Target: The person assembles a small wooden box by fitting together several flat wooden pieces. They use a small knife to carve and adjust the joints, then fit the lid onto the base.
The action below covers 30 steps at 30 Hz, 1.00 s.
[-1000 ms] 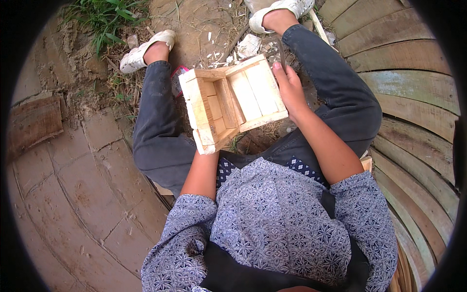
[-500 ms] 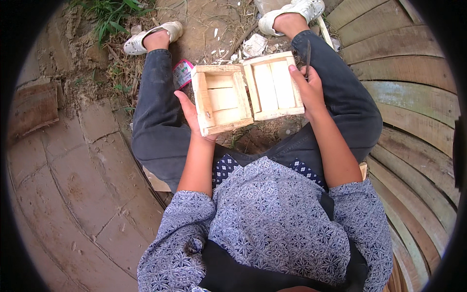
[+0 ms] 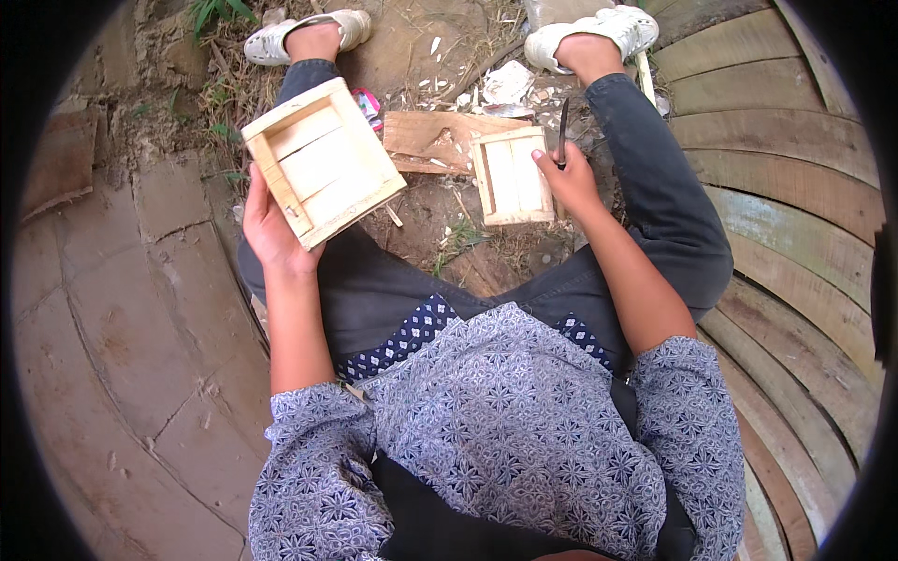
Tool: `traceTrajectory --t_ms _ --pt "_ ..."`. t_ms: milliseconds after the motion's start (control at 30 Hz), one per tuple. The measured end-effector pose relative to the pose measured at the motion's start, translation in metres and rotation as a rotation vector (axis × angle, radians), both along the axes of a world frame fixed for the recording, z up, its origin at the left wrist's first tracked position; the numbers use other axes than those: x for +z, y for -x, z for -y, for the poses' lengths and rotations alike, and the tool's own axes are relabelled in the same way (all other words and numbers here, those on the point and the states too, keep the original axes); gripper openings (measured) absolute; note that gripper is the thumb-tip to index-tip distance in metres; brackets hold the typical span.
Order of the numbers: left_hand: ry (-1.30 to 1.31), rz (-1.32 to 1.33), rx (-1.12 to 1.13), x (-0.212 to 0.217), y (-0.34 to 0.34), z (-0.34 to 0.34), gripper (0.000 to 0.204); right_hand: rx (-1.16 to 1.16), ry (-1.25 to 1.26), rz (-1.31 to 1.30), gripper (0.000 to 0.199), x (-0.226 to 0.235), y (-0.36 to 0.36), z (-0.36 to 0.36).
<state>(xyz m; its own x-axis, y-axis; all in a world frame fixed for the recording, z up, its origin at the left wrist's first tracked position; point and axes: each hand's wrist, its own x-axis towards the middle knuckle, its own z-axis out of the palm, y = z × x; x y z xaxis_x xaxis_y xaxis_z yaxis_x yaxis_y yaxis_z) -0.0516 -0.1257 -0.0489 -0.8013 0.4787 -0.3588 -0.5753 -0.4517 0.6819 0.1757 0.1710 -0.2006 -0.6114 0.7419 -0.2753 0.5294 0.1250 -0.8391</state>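
Tilted over my left thigh, a shallow pale wooden box (image 3: 323, 161) rests in my left hand (image 3: 271, 224), whose fingers pass under it and whose thumb lies along its outer side. A second, similar wooden box (image 3: 513, 178) is lower, between my legs. My right hand (image 3: 572, 184) grips its right edge with the thumb. That same hand also keeps a dark, thin knife (image 3: 563, 136), its blade pointing away from me. The inner faces of both boxes show planks within raised rims.
A brown wooden board (image 3: 430, 142) lies on the ground beyond the boxes. White chips and scraps (image 3: 508, 84) are scattered near my feet, beside a pink packet (image 3: 368, 107). Curved-looking wooden slats (image 3: 781, 159) line the right; cracked paving (image 3: 131, 346) spreads on the left.
The two boxes have moved apart: the left one went left and up nearer the view, the right one down toward the ground. The brown board between them has come into sight.
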Motion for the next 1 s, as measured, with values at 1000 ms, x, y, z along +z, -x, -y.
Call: traceTrajectory --t_ms 1000 --pt "0.534 -0.411 -1.103 -0.088 -0.025 -0.093 0.072 -0.025 0.678 -0.193 0.038 0.031 0.012 0.036"
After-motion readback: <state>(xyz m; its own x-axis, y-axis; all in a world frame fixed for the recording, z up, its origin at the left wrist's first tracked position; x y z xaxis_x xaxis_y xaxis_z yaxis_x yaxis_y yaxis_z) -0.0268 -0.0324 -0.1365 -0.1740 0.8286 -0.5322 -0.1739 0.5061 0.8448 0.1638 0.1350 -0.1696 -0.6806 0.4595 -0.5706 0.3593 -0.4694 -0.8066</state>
